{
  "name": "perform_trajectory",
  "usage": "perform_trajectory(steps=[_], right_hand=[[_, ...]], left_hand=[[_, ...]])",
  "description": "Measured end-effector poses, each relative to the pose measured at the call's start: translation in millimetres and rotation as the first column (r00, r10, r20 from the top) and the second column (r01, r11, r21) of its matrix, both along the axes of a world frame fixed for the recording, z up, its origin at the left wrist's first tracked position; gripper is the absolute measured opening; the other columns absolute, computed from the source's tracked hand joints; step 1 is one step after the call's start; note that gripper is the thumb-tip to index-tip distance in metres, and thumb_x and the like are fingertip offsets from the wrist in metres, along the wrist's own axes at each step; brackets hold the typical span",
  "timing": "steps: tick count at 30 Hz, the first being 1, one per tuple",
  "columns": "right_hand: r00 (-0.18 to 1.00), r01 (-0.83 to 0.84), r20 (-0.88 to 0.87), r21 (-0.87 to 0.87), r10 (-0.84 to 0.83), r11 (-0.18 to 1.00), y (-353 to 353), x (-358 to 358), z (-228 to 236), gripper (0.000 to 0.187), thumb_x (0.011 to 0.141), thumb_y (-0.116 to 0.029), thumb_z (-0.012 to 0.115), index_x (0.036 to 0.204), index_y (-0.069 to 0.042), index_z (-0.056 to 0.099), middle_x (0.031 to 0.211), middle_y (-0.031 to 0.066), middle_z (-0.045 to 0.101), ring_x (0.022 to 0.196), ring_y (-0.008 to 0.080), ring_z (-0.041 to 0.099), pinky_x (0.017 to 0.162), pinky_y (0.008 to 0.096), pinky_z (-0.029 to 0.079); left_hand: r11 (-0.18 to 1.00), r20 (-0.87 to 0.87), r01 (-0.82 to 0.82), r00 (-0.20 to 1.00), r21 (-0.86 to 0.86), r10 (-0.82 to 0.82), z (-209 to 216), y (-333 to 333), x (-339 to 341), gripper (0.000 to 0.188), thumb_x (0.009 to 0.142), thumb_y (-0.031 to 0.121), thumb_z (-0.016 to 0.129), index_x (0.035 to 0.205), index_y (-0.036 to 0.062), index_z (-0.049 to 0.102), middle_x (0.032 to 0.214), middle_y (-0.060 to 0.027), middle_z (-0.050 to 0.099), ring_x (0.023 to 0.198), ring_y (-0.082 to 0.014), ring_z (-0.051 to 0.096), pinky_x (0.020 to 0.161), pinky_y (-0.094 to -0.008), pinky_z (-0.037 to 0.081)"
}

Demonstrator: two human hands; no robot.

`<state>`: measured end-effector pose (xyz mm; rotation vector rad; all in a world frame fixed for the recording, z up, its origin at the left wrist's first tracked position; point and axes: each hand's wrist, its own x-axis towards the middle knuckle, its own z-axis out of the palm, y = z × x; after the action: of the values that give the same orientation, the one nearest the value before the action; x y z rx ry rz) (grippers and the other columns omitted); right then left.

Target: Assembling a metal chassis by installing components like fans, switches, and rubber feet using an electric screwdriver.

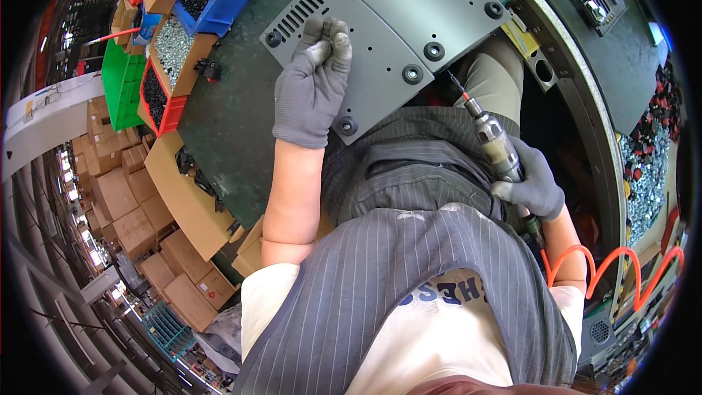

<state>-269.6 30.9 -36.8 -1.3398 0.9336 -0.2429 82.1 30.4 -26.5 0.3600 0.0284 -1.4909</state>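
Note:
My left hand [313,82], in a grey knit glove, is raised over a grey sheet-metal panel [380,73], palm up with fingers curled together. Whatever is between those fingertips is too small or hidden to make out. A second grey panel [439,0] lies against the first along a straight seam. Both have vent slots, small holes and round black feet [433,51] near their edges. In my gloved right hand [540,181] is a pneumatic screwdriver [496,143], fingers wrapped round its body. Its bit points up and left, just off the panel's near edge, touching nothing.
Left of the panels, a blue bin [227,0] holds black screws and a cardboard box [173,51] holds silver ones. A red bin [172,110] and a green bin [121,77] stand alongside. An orange coiled hose [614,254] trails right. A metal rail [578,66] curves past the bench.

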Motion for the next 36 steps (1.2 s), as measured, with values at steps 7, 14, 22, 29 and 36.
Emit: perform_trajectory(steps=[7,14,22,29,36], right_hand=[[1.000,-0.022,0.005,-0.009,0.022,1.000,-3,5,-9,0.075,0.059,-0.035,0.078,0.118,0.003,0.052,0.089,0.0097,0.061,0.079,0.0157,0.056,0.078,0.0295,0.045],[0.999,-0.042,-0.010,0.011,0.042,0.999,-7,6,-7,0.076,0.060,-0.037,0.078,0.119,0.003,0.051,0.090,0.0107,0.062,0.081,0.0172,0.057,0.078,0.0302,0.045],[0.999,-0.016,0.041,0.015,0.016,1.000,-3,8,-9,0.075,0.060,-0.036,0.079,0.118,0.003,0.052,0.090,0.0115,0.062,0.082,0.0178,0.058,0.079,0.0307,0.045],[0.998,-0.041,-0.042,-0.114,0.037,0.993,-8,12,-7,0.070,0.062,-0.032,0.079,0.118,0.001,0.052,0.089,0.0136,0.062,0.082,0.0191,0.059,0.080,0.0318,0.045],[0.998,-0.064,-0.036,-0.153,0.059,0.986,-14,12,-7,0.069,0.062,-0.031,0.078,0.117,0.001,0.052,0.091,0.0134,0.063,0.083,0.0210,0.059,0.080,0.0326,0.046]], left_hand=[[0.992,0.132,0.000,0.991,0.129,-0.017,3,-1,-8,0.029,0.093,-0.002,0.033,0.116,-0.0044,0.050,0.111,-0.0184,0.055,0.109,-0.0298,0.056,0.096,-0.0398,0.050],[0.981,0.227,0.082,0.966,0.177,-0.122,-7,-1,-5,0.027,0.097,0.015,0.042,0.117,0.0005,0.052,0.094,-0.0089,0.062,0.080,-0.0170,0.064,0.066,-0.0282,0.057],[0.986,0.300,0.150,0.940,0.074,-0.165,-12,2,-5,0.030,0.097,0.025,0.046,0.117,0.0038,0.051,0.080,-0.0026,0.057,0.061,-0.0107,0.050,0.050,-0.0243,0.043],[0.991,0.424,0.038,0.901,0.131,-0.090,-8,0,-17,0.027,0.094,0.020,0.053,0.114,0.0018,0.053,0.083,-0.0036,0.056,0.070,-0.0114,0.052,0.059,-0.0241,0.045],[0.991,0.407,-0.008,0.912,0.132,-0.047,-4,-4,-23,0.025,0.095,0.015,0.048,0.115,0.0008,0.053,0.088,-0.0066,0.057,0.077,-0.0154,0.058,0.067,-0.0284,0.051]])
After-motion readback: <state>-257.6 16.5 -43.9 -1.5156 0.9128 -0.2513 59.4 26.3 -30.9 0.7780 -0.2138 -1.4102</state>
